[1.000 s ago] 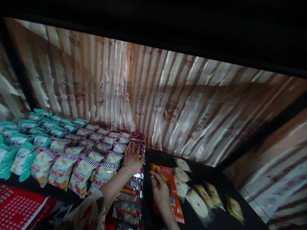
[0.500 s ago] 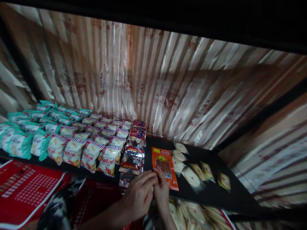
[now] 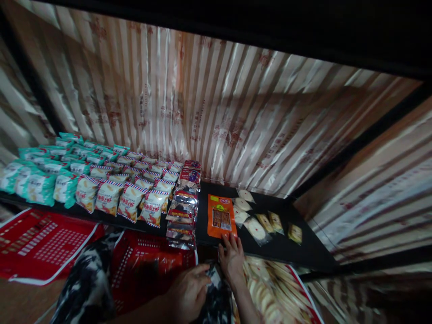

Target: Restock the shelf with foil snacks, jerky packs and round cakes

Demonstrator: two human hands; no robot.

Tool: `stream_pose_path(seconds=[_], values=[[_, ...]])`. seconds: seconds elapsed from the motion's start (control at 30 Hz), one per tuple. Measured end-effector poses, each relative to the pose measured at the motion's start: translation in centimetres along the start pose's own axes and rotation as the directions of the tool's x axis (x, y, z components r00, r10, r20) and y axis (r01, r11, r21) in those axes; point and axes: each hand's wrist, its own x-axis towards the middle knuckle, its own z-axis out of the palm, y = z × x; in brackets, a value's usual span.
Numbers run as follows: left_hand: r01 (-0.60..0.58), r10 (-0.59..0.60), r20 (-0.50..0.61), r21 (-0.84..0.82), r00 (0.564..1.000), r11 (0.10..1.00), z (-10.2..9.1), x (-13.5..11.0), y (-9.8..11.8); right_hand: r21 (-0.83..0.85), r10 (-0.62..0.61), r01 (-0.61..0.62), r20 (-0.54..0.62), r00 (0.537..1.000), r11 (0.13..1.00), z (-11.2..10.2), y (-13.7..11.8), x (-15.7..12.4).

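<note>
Near the black shelf (image 3: 310,246) I see a red basket (image 3: 122,257) holding orange-red packaging (image 3: 168,260) and, right, a container (image 3: 305,293) of pale packs (image 3: 265,292). My left hand (image 3: 191,290) half-curls, grip unclear to me; my right hand (image 3: 232,260), fingers spread, touches the shelved orange pouch (image 3: 221,216)'s near edge.

Far: pleated, printed sheeting (image 3: 222,108) | left, right: dark posts (image 3: 357,143) | near: black shelf (image 3: 303,255) | near left: brownish floor (image 3: 37,300) | light: dim

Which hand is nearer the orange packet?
Right. The right hand has its fingertips at the near edge of the orange packet; the left hand is apart from it, closer to the wearer and further left.
</note>
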Motion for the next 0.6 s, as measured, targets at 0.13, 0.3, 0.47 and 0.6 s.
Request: stream_pose_path(seconds=[0.13, 0.3, 0.47, 0.6], values=[[0.034, -0.034, 0.052, 0.008, 0.998, 0.999, -0.4, -0.6, 0.5, -0.003, -0.006, 0.006, 0.031, 0.999, 1.0, -0.5, -0.8, -1.1], [0.05, -0.049, 0.058, 0.0, 0.997, 0.999, 0.3, -1.8, 0.3, -0.034, -0.018, 0.019, 0.042, 0.999, 0.999, -0.6, -1.3, -1.5], [0.08, -0.08, 0.052, 0.0, 0.995, 0.997, 1.0, -2.6, 0.1, -0.034, 0.028, -0.028, -0.006, 1.0, 0.999, -0.9, -1.0, -0.6], [0.108, -0.109, 0.061, 0.022, 0.992, 0.994, 0.9, -1.8, 0.1, -0.069, 0.071, -0.074, -0.046, 0.996, 0.995, -1.6, -0.6, 0.0]])
